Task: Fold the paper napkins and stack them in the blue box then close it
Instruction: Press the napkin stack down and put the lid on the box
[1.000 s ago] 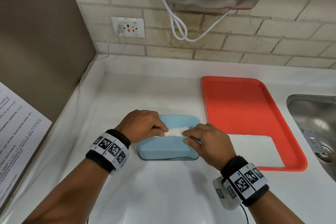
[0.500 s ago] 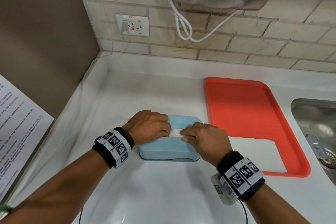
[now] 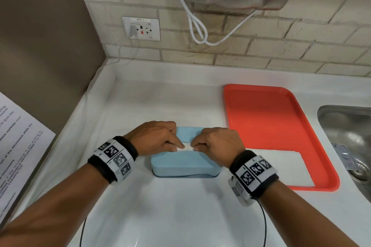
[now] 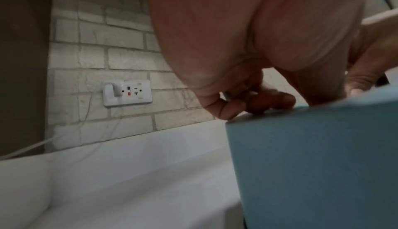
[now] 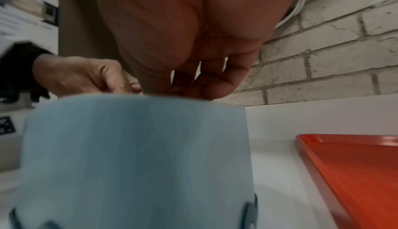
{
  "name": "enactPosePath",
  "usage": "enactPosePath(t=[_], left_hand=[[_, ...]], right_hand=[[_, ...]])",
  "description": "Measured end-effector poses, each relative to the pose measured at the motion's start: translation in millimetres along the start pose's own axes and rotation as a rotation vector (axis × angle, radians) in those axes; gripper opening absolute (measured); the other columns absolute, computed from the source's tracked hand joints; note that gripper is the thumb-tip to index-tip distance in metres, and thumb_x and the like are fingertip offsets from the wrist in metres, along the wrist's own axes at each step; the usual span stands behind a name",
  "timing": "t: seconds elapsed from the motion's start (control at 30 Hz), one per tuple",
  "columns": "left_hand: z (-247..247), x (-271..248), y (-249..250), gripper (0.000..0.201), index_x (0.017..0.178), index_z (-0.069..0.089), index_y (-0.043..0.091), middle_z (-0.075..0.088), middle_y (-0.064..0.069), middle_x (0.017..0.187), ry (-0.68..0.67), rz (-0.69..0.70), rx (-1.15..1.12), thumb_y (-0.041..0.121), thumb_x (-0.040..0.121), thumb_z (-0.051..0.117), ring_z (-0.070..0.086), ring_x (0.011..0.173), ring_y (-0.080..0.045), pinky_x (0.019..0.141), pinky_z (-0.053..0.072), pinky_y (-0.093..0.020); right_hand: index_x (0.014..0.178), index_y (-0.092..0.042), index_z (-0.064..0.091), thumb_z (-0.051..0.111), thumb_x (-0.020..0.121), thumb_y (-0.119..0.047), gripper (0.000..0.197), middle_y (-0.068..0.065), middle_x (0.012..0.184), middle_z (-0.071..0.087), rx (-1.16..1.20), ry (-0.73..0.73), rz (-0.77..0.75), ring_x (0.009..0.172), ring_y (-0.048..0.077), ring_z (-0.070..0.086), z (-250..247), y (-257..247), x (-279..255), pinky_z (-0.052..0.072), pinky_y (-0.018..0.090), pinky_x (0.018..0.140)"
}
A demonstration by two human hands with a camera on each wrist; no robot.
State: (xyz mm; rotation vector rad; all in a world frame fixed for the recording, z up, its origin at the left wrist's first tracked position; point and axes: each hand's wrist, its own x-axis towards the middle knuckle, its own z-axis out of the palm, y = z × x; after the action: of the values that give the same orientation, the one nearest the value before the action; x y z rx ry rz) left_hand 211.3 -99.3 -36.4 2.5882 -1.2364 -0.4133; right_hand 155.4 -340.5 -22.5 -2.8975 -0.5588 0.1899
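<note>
**Both hands working a napkin at the slot of the blue box**

You are leaning over a white bench [image 3: 180, 216]. The blue box [image 3: 180, 163] is sitting near the middle of the bench, toward its front edge, with its lid already on. A strip of white napkin [image 3: 187, 147] is showing in the slot on top. Your left hand [image 3: 154, 138] is resting on the left end of the lid, fingers curled down, fingertips pinching or pressing the napkin's left end; which of the two cannot be told. Your right hand [image 3: 217, 145] is doing the same at the right end, fingers bent onto the lid.

To the right, touching nothing, an orange tray [image 3: 271, 126] is lying beside the sink [image 3: 347, 138], and another white napkin [image 3: 281, 166] is lying flat on the tray's front part.

The napkin paper is likely to be light, soft and easy to tear, so take it by an edge or corner with a gentle pinch. The box looks rigid and light; it may slide on the smooth bench, so steady it from both ends.
</note>
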Motion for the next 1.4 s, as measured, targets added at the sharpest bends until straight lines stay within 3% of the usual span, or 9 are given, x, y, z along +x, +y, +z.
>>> enactPosePath(t=[0.1, 0.2, 0.3, 0.53, 0.73, 0.93, 1.13, 1.27, 1.4], left_hand=[[7, 1, 2, 0.021, 0.106, 0.078, 0.038, 0.045, 0.015, 0.094, 0.082, 0.052, 0.066, 0.045, 0.100, 0.058, 0.052, 0.085, -0.009, 0.070, 0.036, -0.026], [13, 1, 7, 0.036, 0.086, 0.072, 0.033, 0.054, 0.013, 0.086, 0.176, 0.074, 0.089, 0.049, 0.096, 0.040, 0.059, 0.075, -0.013, 0.058, 0.041, -0.027], [19, 0, 10, 0.029, 0.079, 0.069, 0.034, 0.059, 0.013, 0.078, 0.329, 0.116, 0.132, 0.040, 0.095, 0.047, 0.058, 0.061, -0.012, 0.048, 0.039, -0.022], [21, -2, 14, 0.024, 0.093, 0.064, 0.032, 0.057, 0.018, 0.088, 0.368, -0.090, -0.103, 0.042, 0.093, 0.043, 0.053, 0.068, -0.008, 0.061, 0.041, -0.025], [16, 4, 14, 0.005, 0.100, 0.062, 0.030, 0.054, 0.018, 0.090, 0.273, -0.191, -0.201, 0.026, 0.100, 0.060, 0.052, 0.078, -0.007, 0.072, 0.044, -0.029], [9, -7, 24, 0.023, 0.096, 0.060, 0.041, 0.054, 0.019, 0.094, 0.289, -0.242, -0.215, 0.056, 0.086, 0.075, 0.053, 0.079, 0.010, 0.066, 0.034, -0.013], [23, -3, 38, 0.016, 0.084, 0.067, 0.033, 0.055, 0.019, 0.084, 0.406, -0.371, -0.110, 0.047, 0.088, 0.073, 0.060, 0.079, -0.005, 0.064, 0.039, -0.024], [13, 1, 37, 0.015, 0.082, 0.064, 0.033, 0.058, 0.018, 0.083, 0.384, -0.380, -0.147, 0.042, 0.092, 0.070, 0.059, 0.075, -0.005, 0.063, 0.041, -0.025], [-2, 8, 20, 0.017, 0.081, 0.066, 0.031, 0.067, 0.012, 0.077, 0.204, -0.404, -0.455, 0.039, 0.095, 0.071, 0.059, 0.068, -0.006, 0.072, 0.051, -0.032]], right_hand=[[0.111, -0.045, 0.072, 0.051, 0.101, -0.044, 0.023, -0.013, 0.105, 0.065, -0.038, -0.006, -0.088, 0.100, 0.014, 0.065, 8, 4, 4, 0.047, 0.029, 0.068], [0.093, -0.044, 0.077, 0.050, 0.094, -0.046, 0.027, -0.012, 0.082, 0.062, -0.013, 0.073, -0.150, 0.074, 0.016, 0.067, 11, 8, 5, 0.039, 0.026, 0.050], [0.078, -0.042, 0.075, 0.044, 0.089, -0.045, 0.033, -0.013, 0.073, 0.058, -0.022, 0.121, -0.206, 0.059, 0.014, 0.062, 16, 12, 7, 0.037, 0.023, 0.041], [0.099, -0.039, 0.074, 0.033, 0.084, -0.067, 0.051, -0.016, 0.099, 0.068, 0.182, 0.068, -0.033, 0.086, 0.008, 0.065, 14, 8, 4, 0.052, 0.031, 0.070], [0.101, -0.036, 0.071, 0.057, 0.095, -0.053, 0.023, -0.015, 0.100, 0.064, 0.099, 0.008, 0.013, 0.090, 0.011, 0.063, 10, -3, 7, 0.042, 0.029, 0.069], [0.101, -0.032, 0.062, 0.046, 0.102, -0.041, 0.018, -0.013, 0.099, 0.058, 0.128, -0.001, 0.055, 0.089, 0.021, 0.063, 10, 0, 12, 0.046, 0.034, 0.072], [0.104, -0.027, 0.060, 0.047, 0.104, -0.040, 0.018, -0.013, 0.094, 0.054, 0.245, 0.020, 0.082, 0.084, 0.018, 0.058, 10, 1, 15, 0.044, 0.033, 0.071], [0.088, -0.034, 0.044, 0.062, 0.091, -0.054, 0.026, -0.015, 0.082, 0.055, 0.295, 0.111, 0.109, 0.072, 0.009, 0.055, 12, -5, 2, 0.040, 0.030, 0.061], [0.082, -0.035, 0.057, 0.060, 0.085, -0.069, 0.033, -0.013, 0.090, 0.052, 0.131, 0.124, 0.171, 0.077, 0.009, 0.057, 14, -15, 0, 0.036, 0.027, 0.062]])
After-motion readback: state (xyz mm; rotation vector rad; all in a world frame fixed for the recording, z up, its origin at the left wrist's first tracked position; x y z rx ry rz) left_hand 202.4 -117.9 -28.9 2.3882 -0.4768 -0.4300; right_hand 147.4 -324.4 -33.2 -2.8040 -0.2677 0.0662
